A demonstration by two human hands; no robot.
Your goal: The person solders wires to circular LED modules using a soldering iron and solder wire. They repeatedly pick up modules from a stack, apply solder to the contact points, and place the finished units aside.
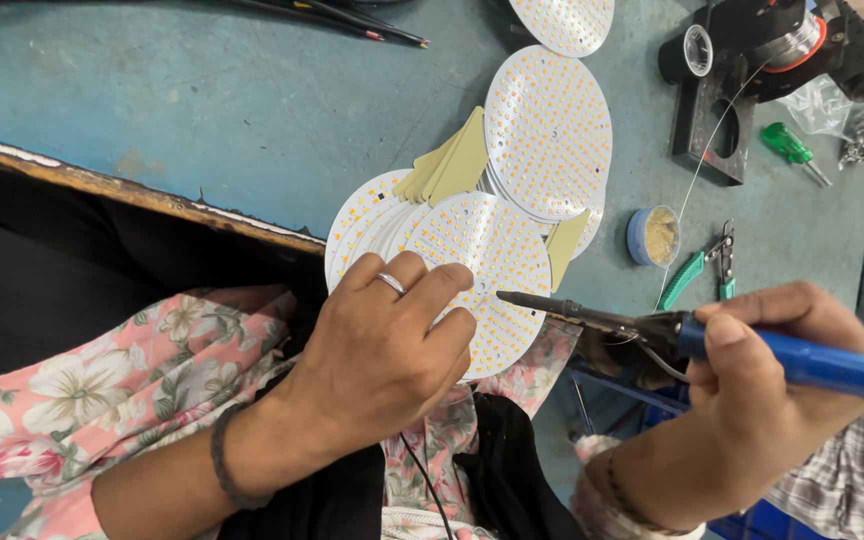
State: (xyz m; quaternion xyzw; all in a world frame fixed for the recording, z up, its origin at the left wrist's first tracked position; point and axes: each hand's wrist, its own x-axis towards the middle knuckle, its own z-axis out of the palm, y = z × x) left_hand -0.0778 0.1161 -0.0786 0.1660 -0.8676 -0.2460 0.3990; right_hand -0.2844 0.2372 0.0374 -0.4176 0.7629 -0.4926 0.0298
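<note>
1. The left hand (pixel 377 345) lies palm down on a round white LED board (pixel 487 270), fingers (pixel 442 285) spread flat over its near edge, pressing rather than gripping; a ring sits on one finger and a dark band circles the wrist.
2. That board rests on the person's lap over a flowered cloth (pixel 102 400), at the edge of the blue table (pixel 202 100).
3. The right hand (pixel 762 390) is closed around the blue handle of a soldering iron (pixel 652 325), thumb on top.
4. The iron's dark tip reaches out from that fist toward the left fingertips and stops just beside them, over the board's right part. Whether it touches the board, I cannot tell.
5. Beyond the left fingers, more boards (pixel 547 130) are fanned in a stack, with yellowish card pieces (pixel 457 160) tucked between them.
6. Beyond the right fist stand a small blue tin (pixel 654 235) and green-handled pliers (pixel 702 265), near each other.
7. Farther out is a solder reel on a black stand (pixel 752 60), a thin wire trailing down from it, and a green screwdriver (pixel 792 148) beside it.
</note>
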